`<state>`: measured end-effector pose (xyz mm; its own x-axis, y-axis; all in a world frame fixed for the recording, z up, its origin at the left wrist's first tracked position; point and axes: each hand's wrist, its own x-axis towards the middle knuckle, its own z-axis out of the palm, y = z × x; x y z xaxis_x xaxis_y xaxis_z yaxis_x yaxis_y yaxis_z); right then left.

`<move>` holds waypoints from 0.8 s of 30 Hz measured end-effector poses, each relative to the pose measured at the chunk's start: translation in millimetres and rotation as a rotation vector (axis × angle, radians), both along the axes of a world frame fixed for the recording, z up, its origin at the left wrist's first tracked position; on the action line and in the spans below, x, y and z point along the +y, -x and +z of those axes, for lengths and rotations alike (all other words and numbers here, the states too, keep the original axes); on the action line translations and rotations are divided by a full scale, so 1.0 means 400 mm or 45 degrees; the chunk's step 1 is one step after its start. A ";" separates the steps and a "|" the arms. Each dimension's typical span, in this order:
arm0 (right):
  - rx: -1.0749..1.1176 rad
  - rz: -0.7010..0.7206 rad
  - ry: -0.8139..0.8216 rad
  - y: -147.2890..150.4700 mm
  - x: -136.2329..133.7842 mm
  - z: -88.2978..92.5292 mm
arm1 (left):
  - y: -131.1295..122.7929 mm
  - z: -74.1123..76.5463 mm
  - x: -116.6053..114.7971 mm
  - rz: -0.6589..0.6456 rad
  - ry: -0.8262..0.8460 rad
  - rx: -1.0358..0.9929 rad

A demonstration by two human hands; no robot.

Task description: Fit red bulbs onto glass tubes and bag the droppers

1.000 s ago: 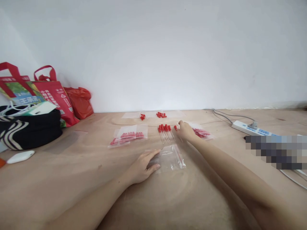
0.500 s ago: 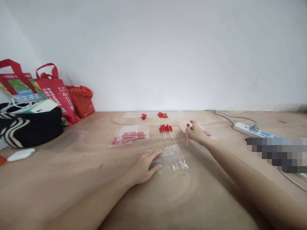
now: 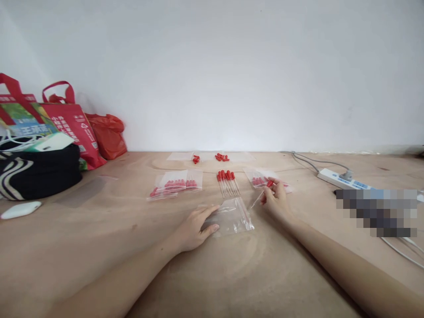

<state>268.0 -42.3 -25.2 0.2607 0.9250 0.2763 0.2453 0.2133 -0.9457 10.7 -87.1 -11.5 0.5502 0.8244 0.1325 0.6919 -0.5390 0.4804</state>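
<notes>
My right hand [image 3: 275, 198] pinches a dropper with a red rubber bulb [image 3: 270, 183] near its bulb end. Its thin clear tube [image 3: 256, 199] slants down and left toward the mouth side of a clear zip bag [image 3: 233, 216]. This bag lies flat on the table in front of me. Against its left edge rests my left hand [image 3: 195, 229], thumb and fingers apart, fingertips on the plastic. Just beyond the bag, several droppers [image 3: 227, 176] lie side by side, bulbs pointing away from me.
Filled zip bags of red-bulbed droppers lie in a stack [image 3: 175, 183] at left and a pile [image 3: 258, 180] at right. Loose red bulbs [image 3: 221, 157] sit near the wall. Carrier bags [image 3: 71, 128] and a black pouch [image 3: 49, 170] stand left; a power strip [image 3: 341, 179] lies right.
My right hand has moved nearer to me, bringing the dropper from upright to slanting, its tip toward the clear bag. My left hand stays at the bag. The whole view has shifted slightly.
</notes>
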 end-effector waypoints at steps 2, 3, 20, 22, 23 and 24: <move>0.067 0.013 -0.006 0.001 -0.001 -0.003 | 0.000 0.001 0.000 -0.005 0.003 -0.004; 0.102 0.035 -0.002 0.005 -0.003 -0.005 | -0.001 0.002 -0.001 -0.005 0.006 -0.006; 0.206 0.993 0.391 -0.003 -0.054 0.016 | -0.006 0.015 -0.005 0.023 0.037 0.036; 0.331 1.004 0.380 -0.005 -0.048 0.008 | -0.006 0.016 -0.004 0.017 0.037 0.032; 0.392 0.990 0.367 -0.005 -0.045 0.005 | -0.007 0.017 -0.004 0.013 0.034 0.029; 0.441 0.966 0.352 -0.005 -0.043 0.003 | -0.007 0.018 -0.004 0.008 0.031 0.028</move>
<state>270.1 -59.5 -24.1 -0.4241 0.9049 0.0356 -0.1798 -0.0456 -0.9827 13.6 -88.6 -4.5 0.5477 0.8307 0.1001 0.7056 -0.5229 0.4782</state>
